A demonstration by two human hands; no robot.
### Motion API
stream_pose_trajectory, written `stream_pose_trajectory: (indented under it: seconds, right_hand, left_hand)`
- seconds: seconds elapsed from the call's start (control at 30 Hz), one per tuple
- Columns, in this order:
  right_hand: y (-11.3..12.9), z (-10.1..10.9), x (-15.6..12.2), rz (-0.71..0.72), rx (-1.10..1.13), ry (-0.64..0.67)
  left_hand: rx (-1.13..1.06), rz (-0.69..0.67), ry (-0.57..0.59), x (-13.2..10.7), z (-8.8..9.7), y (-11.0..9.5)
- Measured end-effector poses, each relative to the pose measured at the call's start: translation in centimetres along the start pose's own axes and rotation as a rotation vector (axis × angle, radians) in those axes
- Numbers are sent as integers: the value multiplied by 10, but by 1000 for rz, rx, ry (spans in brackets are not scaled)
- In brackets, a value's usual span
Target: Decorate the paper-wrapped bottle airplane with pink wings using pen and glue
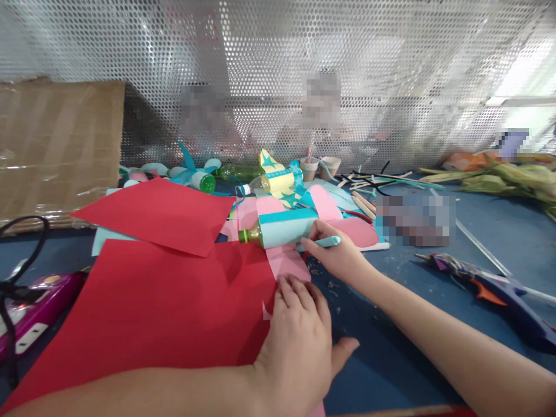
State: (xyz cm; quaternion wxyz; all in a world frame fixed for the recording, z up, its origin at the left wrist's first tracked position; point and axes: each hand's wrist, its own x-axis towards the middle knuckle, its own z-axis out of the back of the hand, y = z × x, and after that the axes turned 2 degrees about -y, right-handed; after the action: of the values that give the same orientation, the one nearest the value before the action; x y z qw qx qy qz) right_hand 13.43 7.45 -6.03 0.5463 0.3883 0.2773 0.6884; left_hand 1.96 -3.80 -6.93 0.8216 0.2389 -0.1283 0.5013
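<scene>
1. Right of centre, the right hand (337,253) pinches a light-blue pen (329,242) between thumb and fingers; it is probably light, stiff and smooth, best held along its barrel.
2. Below centre, the left hand (299,324) rests open, palm down, over the right edge of the large red paper sheet (174,307) in the lower left; likely light and easily creased, the sheet suits flat pressure or an edge hold.
3. At centre, the paper-wrapped bottle (287,230) lies sideways; likely light and prone to rolling, it offers its green neck for gripping.

Seemingly no legible lettering.
</scene>
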Motion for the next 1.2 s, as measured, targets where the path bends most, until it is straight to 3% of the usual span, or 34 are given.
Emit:
stream_pose_trajectory:
  seconds: [0.5, 0.87, 1.2]
  right_hand:
    - [0, -1, -3, 22, -26, 58]
    - [7, 0, -9, 71, 11, 103]
    - [16, -4, -17, 74, 78, 187]
  left_hand:
    - [27, -8, 10, -1, 0, -2]
    - [1, -29, 108, 3, 5, 1]
    - [14, -28, 62, 1, 6, 0]
